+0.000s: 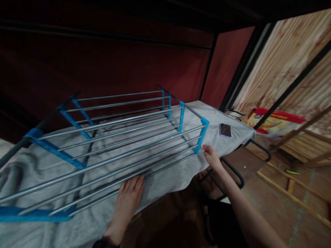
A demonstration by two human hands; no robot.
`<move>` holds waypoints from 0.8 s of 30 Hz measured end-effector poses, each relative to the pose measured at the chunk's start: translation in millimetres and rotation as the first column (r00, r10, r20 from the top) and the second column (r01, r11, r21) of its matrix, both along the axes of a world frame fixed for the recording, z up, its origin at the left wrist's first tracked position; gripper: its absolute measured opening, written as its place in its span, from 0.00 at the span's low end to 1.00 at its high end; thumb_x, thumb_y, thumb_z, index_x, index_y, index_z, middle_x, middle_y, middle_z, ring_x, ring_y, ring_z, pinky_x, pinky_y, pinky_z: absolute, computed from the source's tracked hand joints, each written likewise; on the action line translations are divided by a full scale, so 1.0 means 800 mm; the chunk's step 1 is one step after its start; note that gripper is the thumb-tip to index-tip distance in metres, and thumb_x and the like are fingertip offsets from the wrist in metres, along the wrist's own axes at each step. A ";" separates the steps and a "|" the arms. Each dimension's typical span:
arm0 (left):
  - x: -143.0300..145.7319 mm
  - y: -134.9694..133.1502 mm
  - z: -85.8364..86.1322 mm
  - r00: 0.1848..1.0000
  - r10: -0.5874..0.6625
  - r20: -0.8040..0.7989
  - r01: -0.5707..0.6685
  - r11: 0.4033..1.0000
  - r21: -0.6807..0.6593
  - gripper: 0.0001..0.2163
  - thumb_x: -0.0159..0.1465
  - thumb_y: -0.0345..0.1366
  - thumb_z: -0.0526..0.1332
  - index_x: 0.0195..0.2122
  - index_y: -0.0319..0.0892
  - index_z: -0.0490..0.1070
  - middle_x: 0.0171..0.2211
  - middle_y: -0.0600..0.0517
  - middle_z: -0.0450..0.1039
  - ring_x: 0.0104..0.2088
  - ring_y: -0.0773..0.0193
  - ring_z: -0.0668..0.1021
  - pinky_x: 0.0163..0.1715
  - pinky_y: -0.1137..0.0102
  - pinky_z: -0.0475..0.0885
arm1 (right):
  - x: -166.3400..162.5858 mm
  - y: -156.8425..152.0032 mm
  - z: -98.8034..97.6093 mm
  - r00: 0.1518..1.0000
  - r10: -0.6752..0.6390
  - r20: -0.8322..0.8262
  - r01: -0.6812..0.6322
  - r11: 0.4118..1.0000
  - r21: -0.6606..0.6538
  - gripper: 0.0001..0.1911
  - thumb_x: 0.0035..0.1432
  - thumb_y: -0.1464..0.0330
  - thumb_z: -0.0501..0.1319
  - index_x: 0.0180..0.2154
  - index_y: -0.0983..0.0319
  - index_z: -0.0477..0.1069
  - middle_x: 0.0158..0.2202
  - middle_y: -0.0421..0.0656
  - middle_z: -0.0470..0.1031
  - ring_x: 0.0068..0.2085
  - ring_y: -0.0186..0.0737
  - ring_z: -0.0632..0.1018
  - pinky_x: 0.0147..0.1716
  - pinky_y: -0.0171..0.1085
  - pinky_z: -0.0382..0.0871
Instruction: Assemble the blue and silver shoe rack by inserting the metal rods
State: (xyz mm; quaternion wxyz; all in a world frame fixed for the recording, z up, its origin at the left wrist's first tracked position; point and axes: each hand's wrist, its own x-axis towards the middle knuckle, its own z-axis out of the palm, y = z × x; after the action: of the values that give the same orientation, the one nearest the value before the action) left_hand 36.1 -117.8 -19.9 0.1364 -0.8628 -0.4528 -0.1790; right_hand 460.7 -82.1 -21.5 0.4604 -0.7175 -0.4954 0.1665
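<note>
A rack of metal rods (124, 137) with blue plastic end pieces lies on a grey cloth (165, 179) spread over a raised surface. My left hand (130, 193) rests flat on the cloth at the near edge, fingers stretched out and touching the nearest rods. My right hand (210, 155) is at the rack's right near corner, fingers curled by the blue corner piece (203, 134); whether it grips the piece I cannot make out.
A phone (225, 130) lies on the cloth right of the rack. A dark red fabric wall stands behind. A red and yellow box (274, 122), wooden slats (297, 165) and black metal tubing (232, 170) are on the floor at right.
</note>
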 end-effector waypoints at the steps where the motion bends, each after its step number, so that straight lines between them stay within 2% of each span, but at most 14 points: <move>1: 0.000 0.005 -0.006 1.000 0.014 -0.009 -0.014 1.000 -0.023 0.16 0.69 0.35 0.50 0.52 0.41 0.72 0.45 0.44 0.77 0.44 0.53 0.78 0.46 0.59 0.71 | -0.001 0.002 -0.005 0.997 0.056 0.059 -0.051 0.995 -0.082 0.18 0.50 0.75 0.52 0.44 0.61 0.68 0.40 0.45 0.75 0.41 0.39 0.75 0.43 0.37 0.66; 4: -0.001 0.021 -0.019 0.998 0.065 -0.012 -0.066 0.992 -0.109 0.16 0.69 0.34 0.49 0.50 0.41 0.73 0.43 0.44 0.78 0.43 0.55 0.79 0.44 0.61 0.73 | -0.011 0.006 -0.016 0.959 0.165 0.231 -0.103 0.961 -0.257 0.16 0.50 0.78 0.53 0.42 0.62 0.68 0.38 0.44 0.74 0.39 0.37 0.74 0.40 0.34 0.65; 7: -0.004 0.033 -0.025 0.992 0.129 0.008 -0.125 0.973 -0.196 0.16 0.69 0.36 0.49 0.51 0.41 0.73 0.41 0.45 0.79 0.41 0.55 0.80 0.43 0.62 0.74 | -0.020 0.012 -0.018 0.934 0.167 0.316 -0.065 0.949 -0.310 0.10 0.52 0.76 0.56 0.39 0.62 0.67 0.40 0.46 0.72 0.38 0.38 0.73 0.39 0.33 0.64; 10: -0.009 0.039 -0.027 0.991 0.127 0.030 -0.116 0.961 -0.250 0.17 0.69 0.38 0.49 0.51 0.42 0.73 0.39 0.47 0.80 0.39 0.56 0.81 0.42 0.62 0.75 | -0.024 0.017 -0.015 0.906 0.164 0.389 -0.026 0.941 -0.337 0.09 0.56 0.72 0.58 0.40 0.63 0.65 0.42 0.47 0.71 0.40 0.38 0.73 0.39 0.33 0.63; 16: -0.013 0.042 -0.029 0.994 0.034 0.101 -0.013 0.980 -0.200 0.17 0.69 0.40 0.48 0.50 0.43 0.74 0.40 0.47 0.80 0.39 0.56 0.82 0.40 0.63 0.76 | -0.033 0.023 -0.004 0.895 0.119 0.430 0.048 0.933 -0.357 0.08 0.61 0.67 0.59 0.41 0.63 0.64 0.42 0.47 0.72 0.41 0.40 0.74 0.40 0.34 0.63; 24: -0.016 0.043 -0.032 0.991 0.024 0.133 -0.002 0.986 -0.170 0.19 0.69 0.42 0.47 0.48 0.43 0.74 0.39 0.47 0.81 0.37 0.57 0.82 0.39 0.63 0.76 | -0.038 0.022 0.006 0.889 0.117 0.442 0.085 0.907 -0.412 0.07 0.63 0.66 0.58 0.40 0.63 0.65 0.42 0.48 0.73 0.41 0.40 0.75 0.38 0.34 0.62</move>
State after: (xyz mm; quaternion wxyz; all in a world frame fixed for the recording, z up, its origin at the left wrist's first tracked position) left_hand 23.3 -83.5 -45.7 0.0330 -0.8542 -0.4801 -0.1968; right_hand 430.3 -64.2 -16.9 0.1641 -0.8141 -0.5481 0.0993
